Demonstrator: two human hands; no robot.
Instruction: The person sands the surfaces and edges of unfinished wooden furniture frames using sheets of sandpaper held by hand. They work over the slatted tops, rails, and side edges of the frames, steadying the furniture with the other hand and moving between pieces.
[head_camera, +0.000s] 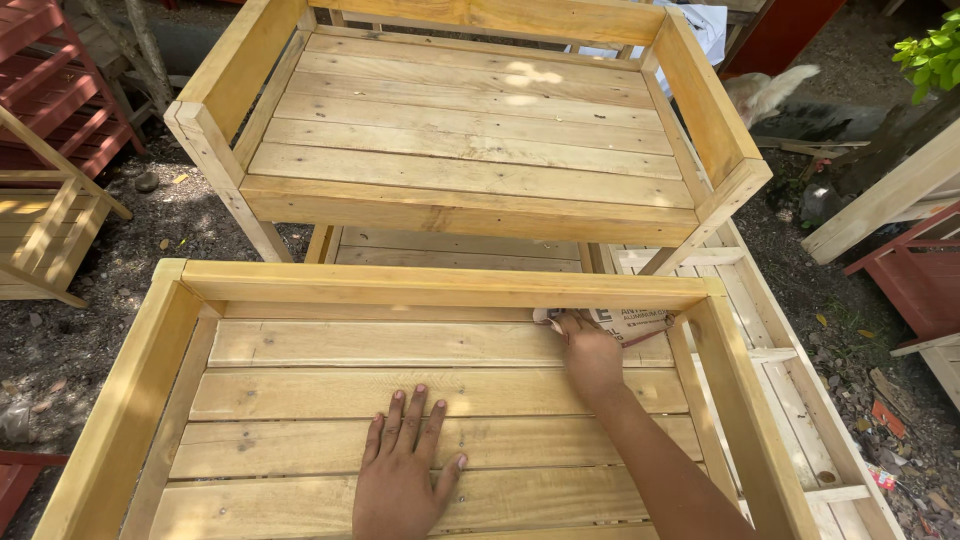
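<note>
Setting: an outdoor yard of dark gravelly ground (140, 240), sunlit, filling the edges of the frame.
Sandpaper: a folded sheet of pale sandpaper with printed backing (630, 322) lies right of centre, pressed against the inner face of the far rail.
Right hand: the right hand (590, 350) is closed over the sandpaper's left end, fingers curled down on it.
Left hand: the left hand (405, 480) lies flat at lower centre, fingers spread, gripping nothing, resting on a slat.
Near crate: a pale yellow slatted wooden crate (120, 400) fills the lower half of the frame; both hands are inside it.
Progress: judging by position, the far rail's right end is being rubbed; I cannot tell which surfaces are already smoothed.
Far crate: a second unpainted slatted wooden crate (470, 130) sits in the upper middle.
Surroundings: red painted wooden frames (50, 90) stand at upper left.
</note>
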